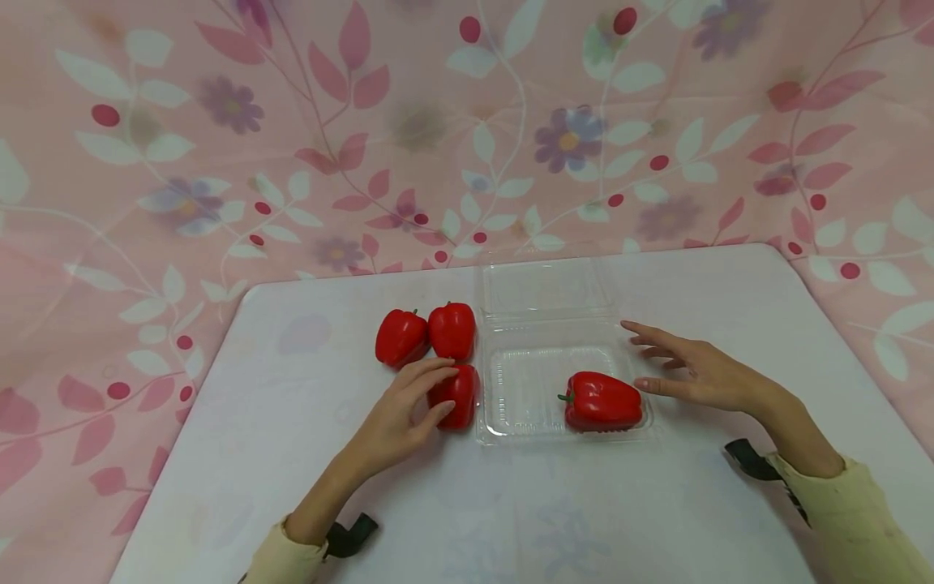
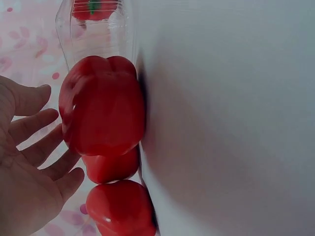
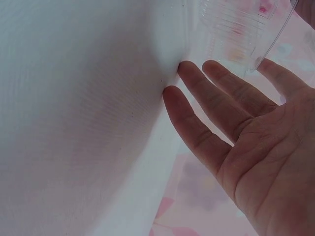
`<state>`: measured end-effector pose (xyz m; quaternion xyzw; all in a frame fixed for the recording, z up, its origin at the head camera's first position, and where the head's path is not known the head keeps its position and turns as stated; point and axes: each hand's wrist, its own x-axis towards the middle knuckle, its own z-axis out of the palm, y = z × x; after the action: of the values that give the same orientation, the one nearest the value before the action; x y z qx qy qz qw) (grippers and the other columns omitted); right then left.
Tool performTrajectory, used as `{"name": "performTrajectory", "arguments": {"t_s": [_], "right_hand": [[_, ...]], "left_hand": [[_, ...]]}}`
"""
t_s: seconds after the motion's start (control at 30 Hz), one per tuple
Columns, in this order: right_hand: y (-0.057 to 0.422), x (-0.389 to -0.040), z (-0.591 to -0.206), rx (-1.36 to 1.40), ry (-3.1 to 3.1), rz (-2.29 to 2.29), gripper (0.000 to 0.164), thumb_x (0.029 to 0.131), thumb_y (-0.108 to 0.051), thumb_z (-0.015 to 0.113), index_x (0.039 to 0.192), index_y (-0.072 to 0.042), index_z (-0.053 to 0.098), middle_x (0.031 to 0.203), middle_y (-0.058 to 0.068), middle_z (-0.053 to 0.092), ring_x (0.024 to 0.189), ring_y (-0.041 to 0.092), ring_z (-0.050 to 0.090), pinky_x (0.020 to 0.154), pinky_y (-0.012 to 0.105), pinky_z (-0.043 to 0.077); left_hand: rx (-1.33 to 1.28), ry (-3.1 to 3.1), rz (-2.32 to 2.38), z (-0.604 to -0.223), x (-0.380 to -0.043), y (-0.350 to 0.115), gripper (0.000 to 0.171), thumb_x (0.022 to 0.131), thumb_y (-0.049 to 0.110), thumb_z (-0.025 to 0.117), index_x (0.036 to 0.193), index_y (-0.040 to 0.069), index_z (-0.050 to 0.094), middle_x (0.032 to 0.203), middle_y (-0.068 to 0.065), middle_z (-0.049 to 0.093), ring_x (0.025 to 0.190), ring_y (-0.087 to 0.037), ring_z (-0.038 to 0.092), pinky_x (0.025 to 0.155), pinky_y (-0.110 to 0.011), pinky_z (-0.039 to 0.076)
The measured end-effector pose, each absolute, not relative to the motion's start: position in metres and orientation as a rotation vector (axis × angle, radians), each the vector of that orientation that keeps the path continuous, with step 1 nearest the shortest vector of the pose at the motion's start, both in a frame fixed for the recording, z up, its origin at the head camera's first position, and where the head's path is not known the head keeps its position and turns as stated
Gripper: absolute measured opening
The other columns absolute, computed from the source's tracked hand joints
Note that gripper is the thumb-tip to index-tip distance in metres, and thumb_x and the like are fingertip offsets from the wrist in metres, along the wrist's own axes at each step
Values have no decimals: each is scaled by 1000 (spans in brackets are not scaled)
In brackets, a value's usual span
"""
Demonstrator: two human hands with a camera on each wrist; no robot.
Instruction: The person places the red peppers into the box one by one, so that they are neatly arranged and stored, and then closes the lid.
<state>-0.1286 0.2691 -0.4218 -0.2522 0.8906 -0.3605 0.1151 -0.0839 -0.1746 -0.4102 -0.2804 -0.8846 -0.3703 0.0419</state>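
In the head view, a red bell pepper (image 1: pixel 465 392) lies on the table just left of a clear plastic clamshell container (image 1: pixel 525 381). My left hand (image 1: pixel 390 418) reaches over this pepper, fingers spread. Seen from the left wrist, those fingers are extended beside the pepper (image 2: pixel 103 108) and not wrapped round it. Another red bell pepper (image 1: pixel 604 401), green stem to the left, sits in the right part of the container base. At the container's right edge is my right hand (image 1: pixel 700 373), fingers apart and holding nothing. The right wrist view shows its palm and relaxed fingers.
Two more red bell peppers, one (image 1: pixel 401 337) beside the other (image 1: pixel 452 331), stand behind my left hand. The container's lid (image 1: pixel 543 288) lies folded back, away from me. A white cloth covers the table (image 1: pixel 292 405), with a pink floral curtain (image 1: pixel 438 122) behind.
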Motion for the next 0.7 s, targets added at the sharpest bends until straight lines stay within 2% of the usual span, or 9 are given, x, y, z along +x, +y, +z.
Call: {"name": "performTrajectory", "arguments": {"t_s": [0.3, 0.53, 0.7], "right_hand": [[270, -128, -422, -748, 2620, -1041, 84, 86, -34, 75, 155, -22, 30, 144, 16, 49, 121, 35, 55, 91, 56, 50], [269, -128, -422, -740, 2619, -1044, 84, 86, -35, 74, 156, -22, 30, 143, 17, 50, 121, 35, 55, 91, 57, 50], [269, -128, -422, -738, 2617, -1045, 84, 86, -35, 74, 156, -22, 29, 143, 17, 50, 122, 35, 55, 91, 57, 50]], "left_hand": [[-852, -2714, -1088, -416, -84, -180, 58, 81, 4, 77, 135, 13, 58, 141, -3, 50, 130, -19, 43, 92, -40, 53], [-838, -2699, -1052, -415, -83, -183, 60, 78, 6, 81, 134, 13, 59, 138, -4, 51, 127, -19, 44, 89, -40, 55], [-818, -2724, -1065, -413, -82, -185, 61, 78, 8, 83, 133, 13, 59, 135, -1, 51, 126, -17, 45, 91, -39, 53]]}}
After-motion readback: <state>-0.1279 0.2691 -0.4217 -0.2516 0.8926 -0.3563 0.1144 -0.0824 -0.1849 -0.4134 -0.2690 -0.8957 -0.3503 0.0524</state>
